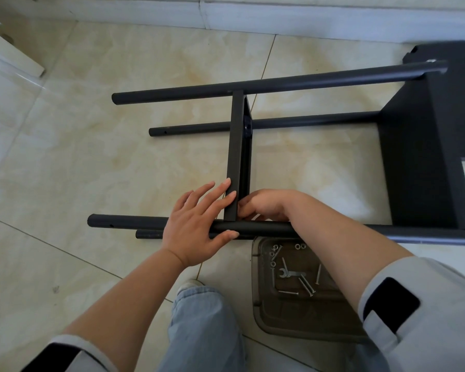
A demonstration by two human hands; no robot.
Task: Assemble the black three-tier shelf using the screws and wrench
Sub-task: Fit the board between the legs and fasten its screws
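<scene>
Shelf frame (293,84) is lying on its side on the tiled floor (91,157), prob. so the joints are reachable from above w/o anyone propping it upright. One tier is already sitting at the right end, joined to the poles; the middle tier (236,146) is standing on edge between the far pole and the near pole (253,227), and that near corner is where both hands are working.

Left hand (196,224) is lying over the near pole w/ fingers straight, fingertips pressing the outer face of the middle tier, thumb tucking under the pole — looks like it's bracing tier against pole so the holes are lining up. Not gripping, just pressing flat.

Right hand (263,205) is reaching over the pole to the inside of the same corner, fingers curling at the joint. Can't tell if it's pinching a screw or nut — fingertips are hidden behind the tier edge.

Tray (261,312), clear brown plastic, is sitting just under the right forearm, close for quick grabs. Screws (306,287), a few washers or nuts (300,246) and the wrench (287,273) are lying loose in it, so the wrench isn't in use yet. My read: hand-starting a fastener at this corner, tightening to come after.
</scene>
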